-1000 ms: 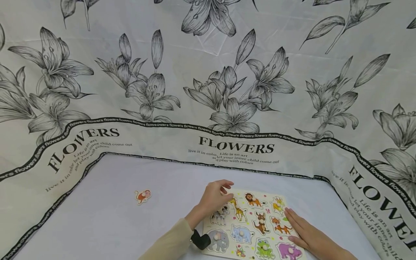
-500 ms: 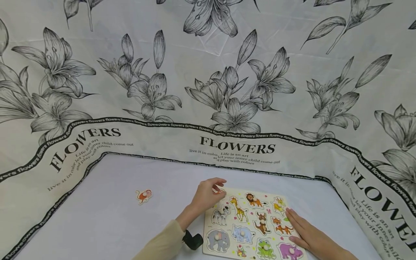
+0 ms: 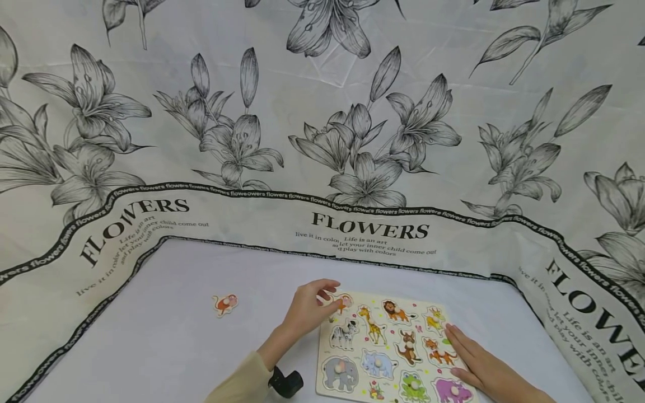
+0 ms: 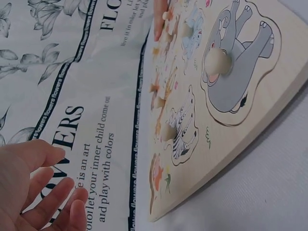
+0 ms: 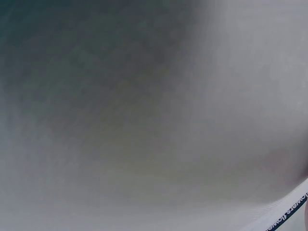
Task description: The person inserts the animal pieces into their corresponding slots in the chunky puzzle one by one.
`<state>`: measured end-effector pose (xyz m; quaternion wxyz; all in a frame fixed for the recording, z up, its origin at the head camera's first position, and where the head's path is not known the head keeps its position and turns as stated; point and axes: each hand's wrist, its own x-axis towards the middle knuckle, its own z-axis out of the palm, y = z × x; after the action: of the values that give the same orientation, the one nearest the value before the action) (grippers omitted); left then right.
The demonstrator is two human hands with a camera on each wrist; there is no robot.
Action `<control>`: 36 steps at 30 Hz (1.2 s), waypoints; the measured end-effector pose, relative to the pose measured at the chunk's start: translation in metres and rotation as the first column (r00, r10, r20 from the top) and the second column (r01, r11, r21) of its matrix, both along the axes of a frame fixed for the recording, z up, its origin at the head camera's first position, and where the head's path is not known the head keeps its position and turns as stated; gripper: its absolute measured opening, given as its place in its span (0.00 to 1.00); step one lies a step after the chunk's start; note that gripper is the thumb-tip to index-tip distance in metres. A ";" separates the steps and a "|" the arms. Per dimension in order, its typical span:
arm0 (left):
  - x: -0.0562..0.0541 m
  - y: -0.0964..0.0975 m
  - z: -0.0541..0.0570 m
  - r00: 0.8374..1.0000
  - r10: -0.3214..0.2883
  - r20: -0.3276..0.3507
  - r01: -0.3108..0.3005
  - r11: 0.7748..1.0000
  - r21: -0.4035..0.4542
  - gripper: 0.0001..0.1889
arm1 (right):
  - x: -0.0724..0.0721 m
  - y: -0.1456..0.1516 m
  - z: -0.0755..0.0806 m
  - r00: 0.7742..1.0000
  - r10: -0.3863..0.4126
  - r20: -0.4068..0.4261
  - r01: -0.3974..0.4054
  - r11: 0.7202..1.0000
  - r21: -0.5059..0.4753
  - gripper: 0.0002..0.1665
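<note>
A wooden animal peg puzzle board (image 3: 363,386) lies on the white cloth in the head view. My left hand (image 3: 311,308) hovers at its upper left corner, near the monkey picture (image 3: 345,303). In the left wrist view the fingers (image 4: 57,197) are loosely bent, with nothing between them. My right hand (image 3: 478,361) rests along the board's right edge, fingers straight. A loose monkey puzzle piece (image 3: 225,305) lies apart, left of the board. The zebra piece (image 4: 183,130) and the elephant piece (image 4: 240,62), each with a round knob, sit in the board.
White cloth (image 3: 166,347) covers the table. A flower-printed curtain (image 3: 267,224) stands around its back and sides. A black wrist camera (image 3: 286,383) is on the left wrist, beside the board. The right wrist view is mostly blurred grey.
My left hand has moved left from over the giraffe and zebra to the board's corner, uncovering them and the monkey picture. My right hand keeps its place.
</note>
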<state>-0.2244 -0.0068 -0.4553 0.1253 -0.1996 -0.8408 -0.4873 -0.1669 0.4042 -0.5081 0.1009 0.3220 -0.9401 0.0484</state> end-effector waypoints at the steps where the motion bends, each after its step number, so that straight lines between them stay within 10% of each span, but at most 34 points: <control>1: 0.001 -0.002 0.000 1.000 0.005 0.001 -0.005 1.000 -0.001 0.18 | 0.000 0.000 0.000 1.000 0.001 -0.004 -0.001 1.000 0.001 0.43; 36: 0.014 -0.096 -0.014 0.982 0.174 0.068 -0.173 0.985 -0.017 0.17 | 0.002 -0.002 0.001 1.000 -0.017 0.017 0.017 1.000 -0.008 0.43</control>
<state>-0.2100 -0.1032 -0.4690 0.1368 -0.1093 -0.8615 -0.4766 -0.1653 0.4021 -0.5069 0.0946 0.3133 -0.9434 0.0542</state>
